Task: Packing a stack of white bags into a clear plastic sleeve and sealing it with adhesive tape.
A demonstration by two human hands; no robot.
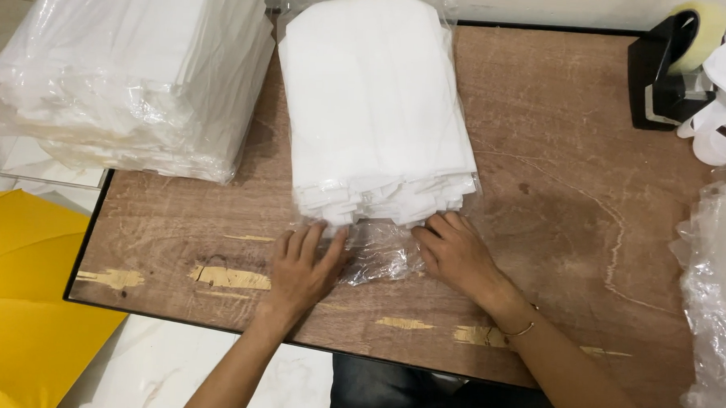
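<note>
Clear crinkled plastic lies under both my hands: the open mouth of a transparent bag [377, 253] that wraps a stack of folded white cloth pieces [378, 108]. My left hand [303, 270] rests flat on the bag's loose end, fingers spread and pointing toward the stack, palm down on the film, gripping nothing. My right hand [458, 251] sits just beside it on the other side of the crumpled plastic, fingers loosely curled and pressing the film's edge against the table; I can't tell whether any of the plastic is pinched between them. A thin bracelet [522, 330] circles my right wrist. The stack itself stands just beyond my fingertips, its near edge showing many thin layers, the far end reaching the back of the table. All this sits on a worn brown wooden tabletop [557, 179] with pale scuffed patches along its near edge. To the left of the stack, partly hanging over the table's left end, is a second, larger bundle of white pieces in plastic [134, 75]. At the far right corner stands a black tape dispenser [665, 78] holding a roll of pale tape, with a few loose white cloth pieces [724, 104] beside it. More crumpled clear plastic [714, 297] bunches at the right edge. Off the table to the left lies something bright yellow [22, 297] on the pale floor.
</note>
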